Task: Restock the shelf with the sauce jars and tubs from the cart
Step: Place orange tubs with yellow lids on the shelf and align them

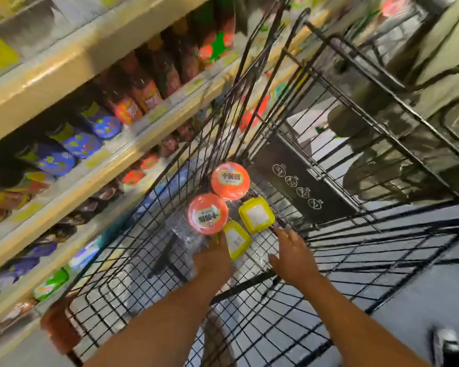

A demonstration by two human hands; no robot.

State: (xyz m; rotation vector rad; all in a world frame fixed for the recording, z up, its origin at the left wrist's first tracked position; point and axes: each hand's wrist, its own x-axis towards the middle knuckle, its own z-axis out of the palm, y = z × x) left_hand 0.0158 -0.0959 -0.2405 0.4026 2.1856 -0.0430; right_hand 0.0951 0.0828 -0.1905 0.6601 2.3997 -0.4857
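Sauce jars with round orange lids [208, 213] and square yellow-lidded tubs [256, 214] sit near our black wire cart's [329, 263] far end; our left hand [214, 260] touches one tub, grip unclear, right hand [293, 256] spread, probably reaching.

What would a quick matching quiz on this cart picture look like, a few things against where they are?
Things:
1. far orange lid
2. near yellow tub
3. right hand
4. shelf

Places:
A. left of the cart
B. by the left hand
C. open, over the cart floor
D. deepest in the cart

Pairs: 1-D, 2-B, 3-C, 4-A
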